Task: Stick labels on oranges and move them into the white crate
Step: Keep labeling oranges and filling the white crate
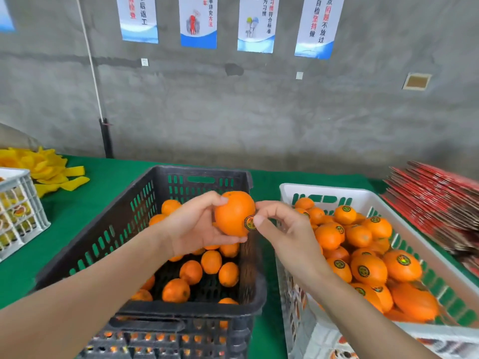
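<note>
- At the far left edge of the green surface (pixel 85 203): a grey-white lattice crate (pixel 19 211), partly out of frame, with a heap of yellow foam nets (pixel 44 169) behind it.
- Centre: black crate (pixel 124 229), part-filled with unlabelled oranges (pixel 191 272) on its bottom.
- Left hand (pixel 191 229) above the black crate's right half; fingers clamped on one orange (pixel 233 212), thumb on top, the other fingers underneath.
- Round dark-and-gold label (pixel 250 223) sits on the lower right side of the held orange.
- Right hand (pixel 282 229) just right of that orange, over the gap between the crates; thumb tip (pixel 259 220) touching the label, index finger curled above it, fingers otherwise loosely apart, nothing gripped.
- Right: white crate (pixel 324 191) touching or just beside the black one, cannot tell which; it holds many labelled oranges (pixel 368 270), labels mostly facing up.
- Far right edge: a fanned stack of flat red cartons (pixel 435 200).
</note>
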A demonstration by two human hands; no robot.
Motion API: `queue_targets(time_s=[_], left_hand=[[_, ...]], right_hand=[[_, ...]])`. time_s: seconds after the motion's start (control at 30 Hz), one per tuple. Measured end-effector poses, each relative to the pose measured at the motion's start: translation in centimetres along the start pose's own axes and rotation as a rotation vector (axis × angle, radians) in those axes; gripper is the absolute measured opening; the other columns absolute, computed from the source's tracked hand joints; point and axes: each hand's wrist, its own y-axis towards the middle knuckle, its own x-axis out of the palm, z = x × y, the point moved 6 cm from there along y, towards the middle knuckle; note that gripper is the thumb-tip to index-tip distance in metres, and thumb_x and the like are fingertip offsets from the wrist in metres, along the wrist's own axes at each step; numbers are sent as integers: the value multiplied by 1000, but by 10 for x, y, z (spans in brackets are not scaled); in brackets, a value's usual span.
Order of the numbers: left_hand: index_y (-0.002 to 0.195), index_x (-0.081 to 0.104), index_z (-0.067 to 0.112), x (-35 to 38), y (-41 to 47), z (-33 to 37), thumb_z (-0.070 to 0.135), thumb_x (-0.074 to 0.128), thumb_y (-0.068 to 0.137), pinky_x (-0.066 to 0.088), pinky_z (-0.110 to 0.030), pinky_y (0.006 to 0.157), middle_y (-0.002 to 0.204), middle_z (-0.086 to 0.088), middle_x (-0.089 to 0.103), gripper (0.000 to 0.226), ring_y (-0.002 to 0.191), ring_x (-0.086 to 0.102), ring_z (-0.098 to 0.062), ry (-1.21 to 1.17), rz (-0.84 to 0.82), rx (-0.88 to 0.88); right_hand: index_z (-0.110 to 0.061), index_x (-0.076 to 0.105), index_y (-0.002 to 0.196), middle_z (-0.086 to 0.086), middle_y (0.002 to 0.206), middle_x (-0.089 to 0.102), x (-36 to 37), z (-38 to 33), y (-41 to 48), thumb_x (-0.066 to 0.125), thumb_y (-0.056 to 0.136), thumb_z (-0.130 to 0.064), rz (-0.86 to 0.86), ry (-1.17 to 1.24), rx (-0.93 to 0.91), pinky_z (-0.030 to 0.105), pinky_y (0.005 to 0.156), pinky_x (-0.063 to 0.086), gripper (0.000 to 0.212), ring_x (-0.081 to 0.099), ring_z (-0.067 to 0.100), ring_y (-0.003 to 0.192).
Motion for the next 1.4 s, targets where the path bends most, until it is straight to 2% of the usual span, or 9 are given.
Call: queue_targets(time_s=[0.1, 0.43, 0.7, 0.8, 0.9, 1.0, 1.1, 1.27, 1.4], left_hand=[[132, 51, 9, 25, -7, -10, 28, 64, 72, 58, -37, 67, 127, -20, 59, 64, 97, 68, -35, -56, 32, 14], [128, 53, 13, 87, -11, -37, 28, 68, 65, 59, -41, 69, 126, -17, 60, 68, 100, 68, -34, -62, 73, 17], [125, 55, 16, 117, -10, -49, 28, 69, 64, 59, -38, 64, 122, -14, 62, 64, 93, 70, -33, -36, 87, 56], [124, 54, 15, 124, -8, -59, 28, 71, 60, 59, -39, 65, 124, -13, 61, 67, 95, 70, -33, -11, 92, 29], [121, 54, 12, 125, -6, -75, 26, 73, 57, 59, -43, 68, 124, -16, 60, 68, 95, 69, -35, -17, 131, -7], [117, 57, 10, 127, -3, -91, 24, 73, 60, 58, -44, 67, 121, -19, 59, 61, 90, 70, -36, -30, 179, -37], [112, 60, 7, 132, 2, -102, 23, 72, 61, 58, -43, 64, 115, -22, 63, 55, 87, 71, -36, -15, 189, -51], [111, 65, 7, 149, 15, -117, 32, 70, 65, 58, -38, 65, 103, -16, 72, 52, 86, 71, -34, 48, 118, -100], [116, 66, 15, 143, 37, -117, 46, 52, 88, 56, -39, 73, 113, -8, 68, 44, 91, 68, -28, 166, 245, -16]], right_hand=[[-20, 60, 73, 6, 105, 60, -16, -7, -10, 60, 88, -4, 20, -52, -9, 21, 90, 44, 22, 55, 13, 105], [-23, 55, 78, -3, 93, 56, -61, -19, -45, 60, 89, -11, 141, -290, -134, 11, 73, 43, 17, 51, 4, 93], [-19, 56, 83, -1, 95, 57, -87, -18, -68, 64, 86, -9, 249, -236, -192, 32, 74, 52, 13, 56, 9, 92], [-29, 52, 99, -3, 100, 56, -96, -8, -76, 67, 84, -13, 253, -178, -131, 35, 77, 53, 26, 57, 10, 93], [-40, 38, 117, -7, 105, 53, -105, 10, -81, 71, 79, -16, 211, -50, 5, 24, 74, 54, 56, 59, 8, 90], [-44, 39, 113, -18, 109, 51, -98, 23, -91, 58, 90, -18, 134, -144, 6, 18, 83, 47, 40, 51, -5, 99], [-47, 39, 114, -22, 115, 48, -92, 37, -104, 53, 94, -25, 64, -165, 1, 27, 91, 47, 33, 48, -3, 109], [-50, 37, 108, -30, 103, 45, -110, 52, -107, 74, 65, -30, 37, -175, 37, 24, 75, 54, 60, 53, 0, 97], [-39, 39, 116, -17, 111, 51, -157, 77, -65, 77, 66, -26, 127, -245, 79, 19, 76, 49, 64, 53, 2, 96]])
